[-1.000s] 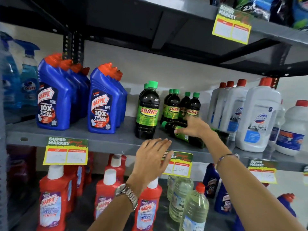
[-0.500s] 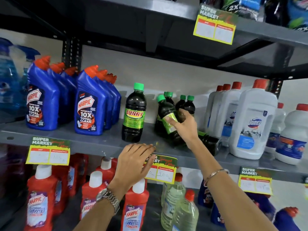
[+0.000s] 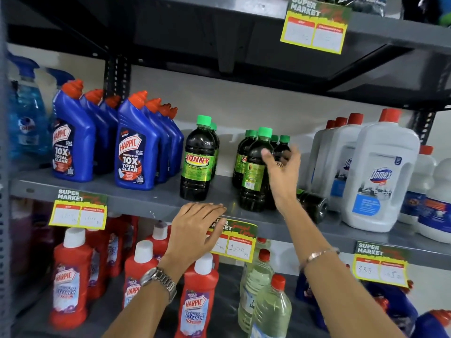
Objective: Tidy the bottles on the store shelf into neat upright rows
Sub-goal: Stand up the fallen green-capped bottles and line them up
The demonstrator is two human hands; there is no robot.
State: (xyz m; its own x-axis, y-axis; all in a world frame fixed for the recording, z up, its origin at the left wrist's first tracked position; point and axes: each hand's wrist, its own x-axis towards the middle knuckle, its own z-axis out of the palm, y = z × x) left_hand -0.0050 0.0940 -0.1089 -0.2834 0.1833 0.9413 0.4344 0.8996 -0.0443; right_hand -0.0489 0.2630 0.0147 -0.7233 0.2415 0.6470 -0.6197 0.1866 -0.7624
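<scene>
- Head view: our right hand (image 3: 283,172) is spread open, fingers loose beside the upright dark bottle (image 3: 253,176), thumb near its shoulder but gripping nothing; we judge it is steadying the bottle at the front of its row.
- Our left hand (image 3: 195,230) lies flat and empty on the shelf edge (image 3: 136,203), probably bracing us.
- One fallen bottle (image 3: 313,206) lies on its side just right of our right wrist, between the upright bottle and the white jug (image 3: 380,176).
</scene>
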